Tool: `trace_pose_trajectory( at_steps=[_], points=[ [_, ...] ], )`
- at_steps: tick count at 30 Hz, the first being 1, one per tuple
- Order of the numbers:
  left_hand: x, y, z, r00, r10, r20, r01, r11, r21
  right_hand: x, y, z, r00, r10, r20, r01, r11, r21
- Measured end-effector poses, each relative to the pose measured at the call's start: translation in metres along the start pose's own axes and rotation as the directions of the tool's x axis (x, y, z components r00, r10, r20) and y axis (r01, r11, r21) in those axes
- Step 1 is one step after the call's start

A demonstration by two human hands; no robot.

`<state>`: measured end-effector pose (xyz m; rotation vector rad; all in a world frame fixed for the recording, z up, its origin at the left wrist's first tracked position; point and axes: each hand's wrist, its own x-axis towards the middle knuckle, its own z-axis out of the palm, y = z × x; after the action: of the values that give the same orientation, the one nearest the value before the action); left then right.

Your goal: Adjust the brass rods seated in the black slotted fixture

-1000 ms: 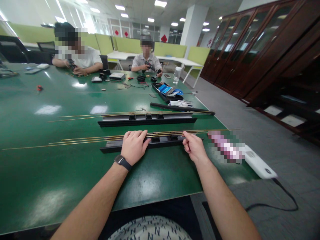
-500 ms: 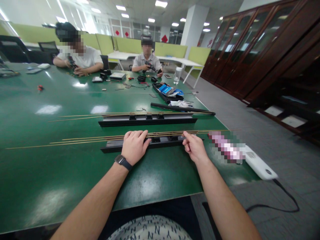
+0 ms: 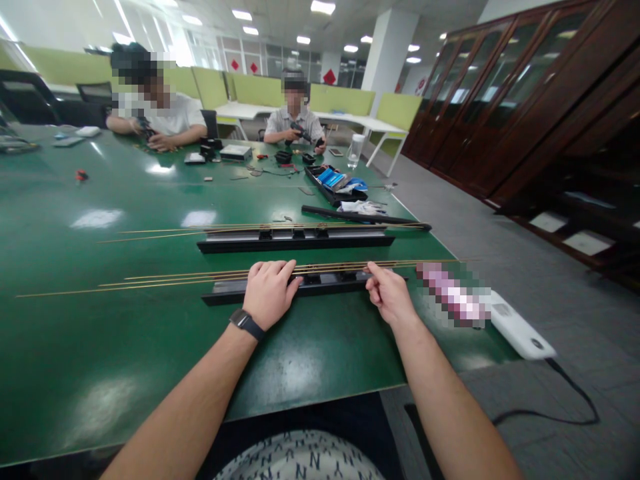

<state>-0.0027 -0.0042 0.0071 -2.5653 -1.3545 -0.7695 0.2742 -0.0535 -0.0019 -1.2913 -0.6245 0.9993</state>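
Near me a black rail (image 3: 227, 298) with a grey inner channel lies lengthwise on the table. Several thin brass-coloured rods (image 3: 175, 275) run along it and stick out far past its left end. My left hand (image 3: 270, 290) is curled over the rail and rods, thumb on the near side; its fingertips are hidden behind them. My right hand (image 3: 389, 293) pinches a thin rod between thumb and forefinger near the rail's right end, the other fingers curled in. Farther back, a second black rail (image 3: 295, 244) carries similar rods along its top.
Beyond the rails are a black strip (image 3: 367, 217), white gloves (image 3: 361, 207) and a black tray (image 3: 327, 191) holding blue packets. A white device (image 3: 520, 327) with a cable lies at the right edge. Two people sit across the green table (image 3: 150, 347), tools in their hands.
The longest rod's left end has slid slightly to the right. Both of my hands stay in nearly the same place.
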Motion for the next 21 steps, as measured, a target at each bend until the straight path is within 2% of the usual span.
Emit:
trace_pose_trajectory(
  at_steps=[6, 12, 21],
  points=[
    [-0.0002, -0.0005, 0.0004, 1.000, 0.003, -0.008, -0.003, 1.000, -0.004, -0.0017, 0.0000, 0.0015, 1.000, -0.010, 0.012, 0.011, 1.000, -0.015],
    [0.0003, -0.0003, 0.0006, 1.000, 0.005, -0.009, -0.005, 1.000, -0.007, 0.0005, 0.0012, 0.0007, 0.999, -0.001, -0.032, 0.002, 1.000, 0.030],
    [-0.0004, -0.0004, 0.0009, 1.000, 0.006, -0.005, -0.006, 1.000, -0.006, -0.0009, -0.0002, 0.0016, 1.000, -0.001, 0.005, 0.001, 1.000, -0.014]
  ],
)
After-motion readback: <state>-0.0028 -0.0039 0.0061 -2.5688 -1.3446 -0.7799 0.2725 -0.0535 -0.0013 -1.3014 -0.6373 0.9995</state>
